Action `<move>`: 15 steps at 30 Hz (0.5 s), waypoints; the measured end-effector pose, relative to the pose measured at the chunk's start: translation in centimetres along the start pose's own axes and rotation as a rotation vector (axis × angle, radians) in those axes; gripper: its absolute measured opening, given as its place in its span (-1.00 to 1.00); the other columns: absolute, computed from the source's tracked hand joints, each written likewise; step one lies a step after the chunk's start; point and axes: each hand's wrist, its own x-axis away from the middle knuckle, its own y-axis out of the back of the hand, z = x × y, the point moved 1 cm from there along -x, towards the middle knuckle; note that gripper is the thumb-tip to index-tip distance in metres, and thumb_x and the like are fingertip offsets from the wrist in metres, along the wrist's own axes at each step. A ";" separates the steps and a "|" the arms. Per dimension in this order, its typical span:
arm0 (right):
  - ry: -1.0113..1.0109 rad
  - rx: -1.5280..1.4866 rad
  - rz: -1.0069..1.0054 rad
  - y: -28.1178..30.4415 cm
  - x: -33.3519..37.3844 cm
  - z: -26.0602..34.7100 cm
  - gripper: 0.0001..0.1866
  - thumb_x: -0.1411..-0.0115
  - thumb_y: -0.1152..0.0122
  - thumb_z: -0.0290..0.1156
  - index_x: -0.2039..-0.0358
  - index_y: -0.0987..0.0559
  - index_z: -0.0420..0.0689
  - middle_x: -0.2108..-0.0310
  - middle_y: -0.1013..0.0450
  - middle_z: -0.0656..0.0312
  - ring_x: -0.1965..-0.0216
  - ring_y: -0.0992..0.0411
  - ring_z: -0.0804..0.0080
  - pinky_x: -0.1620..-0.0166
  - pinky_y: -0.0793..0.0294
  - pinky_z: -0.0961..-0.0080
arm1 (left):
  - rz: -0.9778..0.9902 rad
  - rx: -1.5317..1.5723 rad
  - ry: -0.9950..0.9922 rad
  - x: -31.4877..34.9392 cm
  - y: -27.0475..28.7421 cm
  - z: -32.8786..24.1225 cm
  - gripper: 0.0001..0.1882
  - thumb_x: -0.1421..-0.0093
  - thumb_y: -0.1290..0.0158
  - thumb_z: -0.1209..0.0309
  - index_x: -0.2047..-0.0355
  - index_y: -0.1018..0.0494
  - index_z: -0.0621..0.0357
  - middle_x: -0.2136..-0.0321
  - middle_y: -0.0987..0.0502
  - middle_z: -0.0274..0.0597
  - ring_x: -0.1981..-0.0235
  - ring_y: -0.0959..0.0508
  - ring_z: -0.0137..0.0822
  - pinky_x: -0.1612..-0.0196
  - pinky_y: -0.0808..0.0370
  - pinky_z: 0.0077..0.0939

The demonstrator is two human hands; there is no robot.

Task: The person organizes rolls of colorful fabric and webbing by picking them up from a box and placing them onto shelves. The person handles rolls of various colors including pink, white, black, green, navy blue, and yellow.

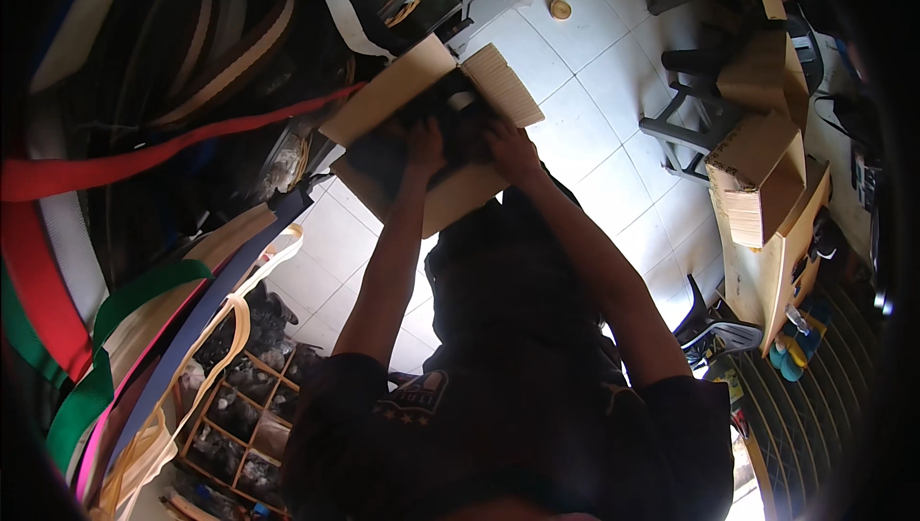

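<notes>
An opened cardboard box (465, 203) is in front of me at the upper middle, its flaps folded outward. Dark contents (458, 142) fill it, too shadowed to name, with one small pale spot near the far side. Both my arms reach into the box. Toward its middle, my left hand (425, 145) touches the dark contents. Close to the right flap, my right hand (511, 149) rests at the box's inner right side. The fingers of both hands fade into shadow, so their grip does not show.
Colourful strap lengths hang at left, including a red strap (192, 145) reaching toward the box. A wooden compartment rack (251, 358) stands lower left. On the right are grey stools (685, 128), another cardboard box (757, 176) and a wooden board (800, 262). A small round object (560, 9) lies on the tiles.
</notes>
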 end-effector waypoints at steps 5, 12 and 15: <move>0.045 0.044 -0.098 -0.8 0.0 -0.3 -0.50 -0.02 -0.19 -0.43 -0.05 -0.48 -0.04 -0.14 -0.32 0.09 -0.26 -0.21 0.07 -0.16 -0.35 0.16 | -0.094 0.215 0.021 0.7 -0.2 -0.2 0.14 0.32 -0.51 0.38 -0.22 -0.02 0.25 -0.07 -0.32 0.27 -0.15 -0.34 0.17 -0.19 -0.33 -0.09; 0.018 0.000 -0.065 -0.6 0.3 -0.3 -0.42 0.03 -0.21 -0.48 -0.09 -0.44 -0.09 -0.19 -0.29 0.11 -0.26 -0.20 0.09 -0.20 -0.32 0.17 | -0.022 0.163 0.090 0.6 0.5 0.1 0.20 0.33 -0.53 0.20 -0.24 -0.01 0.24 -0.09 -0.32 0.22 -0.18 -0.30 0.19 -0.24 -0.26 -0.07; 0.022 0.023 -0.081 -0.9 0.2 -0.3 -0.48 0.00 -0.19 -0.44 -0.06 -0.47 -0.06 -0.16 -0.31 0.13 -0.25 -0.21 0.11 -0.14 -0.36 0.15 | -0.220 -0.010 0.075 0.6 0.0 0.9 0.07 0.35 -0.52 0.11 -0.14 -0.22 0.22 0.03 -0.47 0.17 -0.06 -0.47 0.10 -0.15 -0.37 -0.10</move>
